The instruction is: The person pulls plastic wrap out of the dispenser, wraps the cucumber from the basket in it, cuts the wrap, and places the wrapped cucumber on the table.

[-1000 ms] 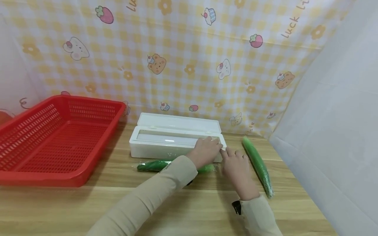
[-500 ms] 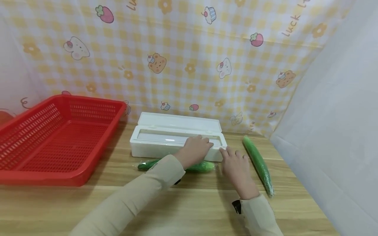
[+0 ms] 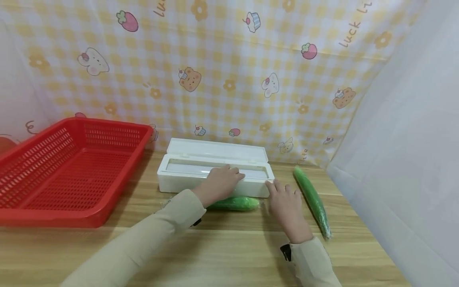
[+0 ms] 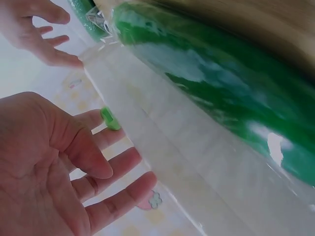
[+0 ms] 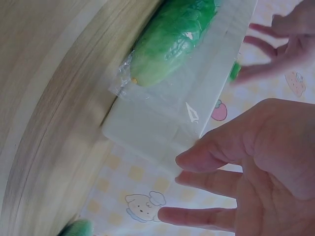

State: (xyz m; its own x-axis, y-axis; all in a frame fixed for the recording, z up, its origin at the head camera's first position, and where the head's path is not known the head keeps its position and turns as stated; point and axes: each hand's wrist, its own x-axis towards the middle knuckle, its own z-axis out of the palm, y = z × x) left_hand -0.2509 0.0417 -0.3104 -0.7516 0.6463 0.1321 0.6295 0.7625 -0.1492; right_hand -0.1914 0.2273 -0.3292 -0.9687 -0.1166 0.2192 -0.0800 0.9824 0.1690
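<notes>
A long white cling-film dispenser box (image 3: 195,183) stands on the table, its lid (image 3: 215,149) tipped back. Clear film hangs over its front to a dark green cucumber (image 3: 236,203) lying before it. Along the box's front top edge, my left hand (image 3: 220,181) reaches with extended fingers. Those fingers touch a small green slider (image 4: 109,119) there in the left wrist view, the thumb apart from it. At the box's right front corner, my right hand (image 3: 287,203) touches with its thumb tip, other fingers spread. In the head view my left forearm hides the cucumber's left end.
A second film-wrapped cucumber (image 3: 313,201) lies at the right, beyond my right hand. On the left is a large red plastic basket (image 3: 77,217). A checked cloth (image 3: 229,107) hangs behind the wooden table (image 3: 222,255), with a white sheet (image 3: 394,159) at the right.
My left hand has moved left along the box's front edge, away from the right corner. Its sleeve now covers the cucumber's left part. My right hand has stayed at the corner.
</notes>
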